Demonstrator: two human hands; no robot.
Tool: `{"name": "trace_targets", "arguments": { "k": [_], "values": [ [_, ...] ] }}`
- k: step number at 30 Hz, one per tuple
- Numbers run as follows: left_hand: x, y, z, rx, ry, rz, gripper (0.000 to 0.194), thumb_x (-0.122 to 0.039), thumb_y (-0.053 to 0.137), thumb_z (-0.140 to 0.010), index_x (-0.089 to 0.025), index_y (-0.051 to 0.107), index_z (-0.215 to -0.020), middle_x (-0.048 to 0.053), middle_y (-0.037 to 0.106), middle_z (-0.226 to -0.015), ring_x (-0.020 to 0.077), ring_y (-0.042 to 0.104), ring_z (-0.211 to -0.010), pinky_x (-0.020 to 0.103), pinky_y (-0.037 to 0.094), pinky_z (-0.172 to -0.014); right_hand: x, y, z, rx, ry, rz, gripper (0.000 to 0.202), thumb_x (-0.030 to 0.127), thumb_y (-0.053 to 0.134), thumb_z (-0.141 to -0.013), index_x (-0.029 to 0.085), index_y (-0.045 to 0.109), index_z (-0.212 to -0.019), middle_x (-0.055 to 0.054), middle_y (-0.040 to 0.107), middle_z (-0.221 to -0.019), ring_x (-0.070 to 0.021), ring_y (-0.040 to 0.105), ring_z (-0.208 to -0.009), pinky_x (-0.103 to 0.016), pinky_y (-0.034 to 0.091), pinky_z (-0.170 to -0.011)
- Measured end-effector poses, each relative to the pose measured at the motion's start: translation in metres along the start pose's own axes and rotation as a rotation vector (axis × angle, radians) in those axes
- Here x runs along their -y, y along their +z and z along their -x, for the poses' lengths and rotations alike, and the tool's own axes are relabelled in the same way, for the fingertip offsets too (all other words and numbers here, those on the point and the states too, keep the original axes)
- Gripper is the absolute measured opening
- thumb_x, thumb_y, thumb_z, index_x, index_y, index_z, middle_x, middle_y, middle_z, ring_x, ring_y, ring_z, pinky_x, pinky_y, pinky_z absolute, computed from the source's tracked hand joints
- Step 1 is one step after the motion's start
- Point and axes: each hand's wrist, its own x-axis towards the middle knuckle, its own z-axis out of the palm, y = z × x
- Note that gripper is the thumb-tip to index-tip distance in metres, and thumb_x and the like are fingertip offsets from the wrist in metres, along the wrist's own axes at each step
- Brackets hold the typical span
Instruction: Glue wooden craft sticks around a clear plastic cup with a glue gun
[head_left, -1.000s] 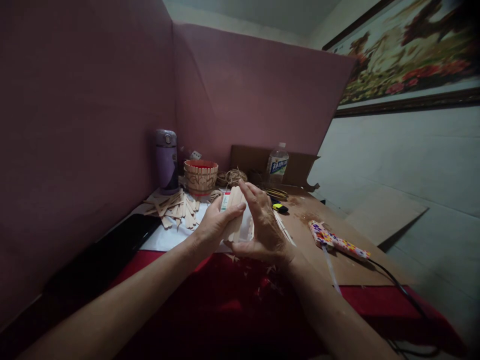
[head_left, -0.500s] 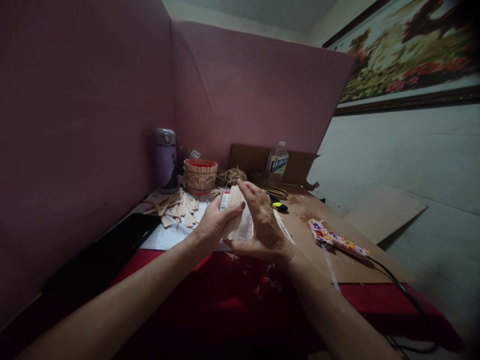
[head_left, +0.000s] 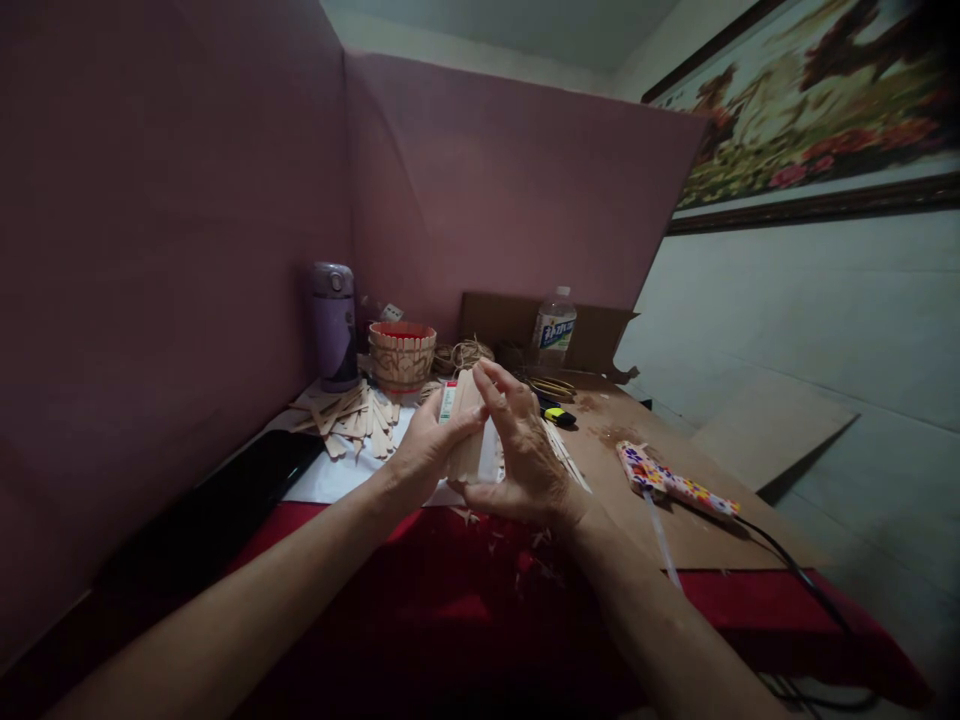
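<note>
Between my hands is a white plastic container (head_left: 490, 455) with wooden craft sticks (head_left: 468, 424) lined up side by side along its face. Part of a red and green label shows at its left edge. My left hand (head_left: 429, 440) grips it from the left, the thumb lying across the sticks. Curved around the right side, my right hand (head_left: 529, 450) has its fingertips at the sticks' top ends and its thumb at their bottom ends. Loose craft sticks (head_left: 352, 415) lie in a pile on white paper to the left.
Behind the pile stand a purple flask (head_left: 334, 325) and a stick-covered basket (head_left: 403, 358). Twine (head_left: 469, 352), a plastic bottle (head_left: 553, 328) and a yellow-black cutter (head_left: 558, 415) lie further back. At right a flower-patterned glue gun (head_left: 675, 480) with a cord rests on cardboard (head_left: 622, 520).
Both hands keep their hold on the container, which has turned very slightly. The right fingers have shifted a little at the sticks' top ends. The view has tilted slightly.
</note>
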Motion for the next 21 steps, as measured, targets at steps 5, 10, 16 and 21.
{"name": "trace_targets", "arguments": {
  "k": [5, 10, 16, 21],
  "values": [
    [-0.007, 0.0, -0.003, -0.025, 0.005, 0.1, 0.045, -0.03, 0.077, -0.071, -0.016, 0.058, -0.109, 0.007, 0.069, -0.095, 0.0166, 0.065, -0.075, 0.027, 0.05, -0.069, -0.002, 0.003, 0.001, 0.025, -0.004, -0.043, 0.119, 0.05, 0.074, -0.068, 0.028, -0.007, -0.152, -0.011, 0.004, -0.161, -0.0364, 0.012, -0.145, -0.059, 0.023, -0.113],
    [-0.014, -0.002, -0.004, -0.076, 0.007, 0.132, 0.039, -0.031, 0.075, -0.071, -0.015, 0.061, -0.104, 0.006, 0.07, -0.094, 0.0148, 0.064, -0.071, 0.027, 0.05, -0.068, 0.002, 0.004, 0.003, 0.013, 0.081, -0.188, 0.111, 0.057, 0.069, -0.074, 0.03, -0.004, -0.153, -0.009, 0.005, -0.162, -0.0329, 0.009, -0.147, -0.059, 0.018, -0.116],
    [-0.013, -0.003, -0.004, -0.126, 0.113, 0.081, 0.051, -0.033, 0.08, -0.066, -0.016, 0.058, -0.11, 0.007, 0.069, -0.095, 0.0179, 0.065, -0.08, 0.029, 0.05, -0.074, 0.004, 0.011, 0.004, 0.018, 0.405, -0.513, 0.088, 0.067, 0.045, -0.085, 0.028, 0.007, -0.154, -0.011, 0.017, -0.16, -0.0329, 0.021, -0.145, -0.059, 0.027, -0.113],
    [-0.013, -0.002, -0.003, -0.179, 0.102, 0.044, 0.052, -0.034, 0.083, -0.062, -0.016, 0.061, -0.107, 0.004, 0.068, -0.089, 0.0146, 0.063, -0.074, 0.027, 0.049, -0.072, 0.002, 0.025, 0.003, 0.022, 0.445, -0.809, 0.097, 0.059, 0.059, -0.083, 0.024, 0.002, -0.154, -0.01, 0.013, -0.161, -0.0266, 0.017, -0.146, -0.051, 0.024, -0.116]
  ]
}}
